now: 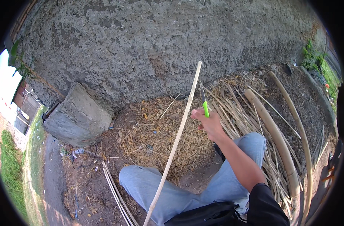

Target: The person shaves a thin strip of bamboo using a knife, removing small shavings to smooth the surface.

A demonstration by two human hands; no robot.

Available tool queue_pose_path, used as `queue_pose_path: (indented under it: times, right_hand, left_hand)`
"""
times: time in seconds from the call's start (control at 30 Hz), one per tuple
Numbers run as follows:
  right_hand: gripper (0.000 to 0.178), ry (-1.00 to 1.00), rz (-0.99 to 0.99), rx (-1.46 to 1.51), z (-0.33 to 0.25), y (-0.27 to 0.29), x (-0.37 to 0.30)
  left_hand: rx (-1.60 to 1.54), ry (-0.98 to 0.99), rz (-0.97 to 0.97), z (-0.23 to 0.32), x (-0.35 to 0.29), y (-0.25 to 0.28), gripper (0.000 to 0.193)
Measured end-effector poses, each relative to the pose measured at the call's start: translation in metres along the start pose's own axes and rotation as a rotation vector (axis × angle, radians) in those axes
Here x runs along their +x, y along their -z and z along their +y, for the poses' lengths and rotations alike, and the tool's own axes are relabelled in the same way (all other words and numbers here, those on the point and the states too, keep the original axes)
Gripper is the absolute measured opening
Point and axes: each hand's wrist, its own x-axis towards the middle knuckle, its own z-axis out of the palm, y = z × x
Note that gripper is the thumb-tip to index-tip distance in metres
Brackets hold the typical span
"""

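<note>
My right hand [209, 122] is closed around the bright green handle of a knife [206, 107], its narrow dark blade pointing up and away. Just left of the blade, a long pale bamboo strip [176, 141] slants from the lower edge up toward the wall. The strip passes over my bent left leg in jeans, and its lower end runs out of the picture. Whether the blade touches the strip I cannot tell. My left hand is out of sight.
A rough grey wall [141, 56] rises ahead, with a concrete block [83, 115] at its foot. Shavings [168, 139] cover the ground before me. Several split strips [238, 113], a thick bamboo pole [271, 133] and a thinner curved pole [296, 120] lie right; more strips [117, 194] lie left.
</note>
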Motion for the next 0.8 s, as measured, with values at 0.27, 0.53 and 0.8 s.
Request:
queue_pose_path:
  times: [0.27, 0.53, 0.8]
  right_hand:
    - [0.025, -0.009, -0.193, -0.024, 0.002, -0.011, -0.017]
    - [0.023, 0.01, -0.054, 0.159, -0.009, -0.01, -0.022]
    - [0.02, 0.028, -0.105, 0.229, -0.004, -0.015, -0.034]
  left_hand:
    - [0.004, -0.093, -0.064, 0.022, 0.016, -0.006, 0.031]
    - [0.614, -0.462, 0.335, 0.092, 0.043, 0.004, 0.03]
    - [0.673, -0.932, 0.488, 0.218, 0.082, -0.053, 0.065]
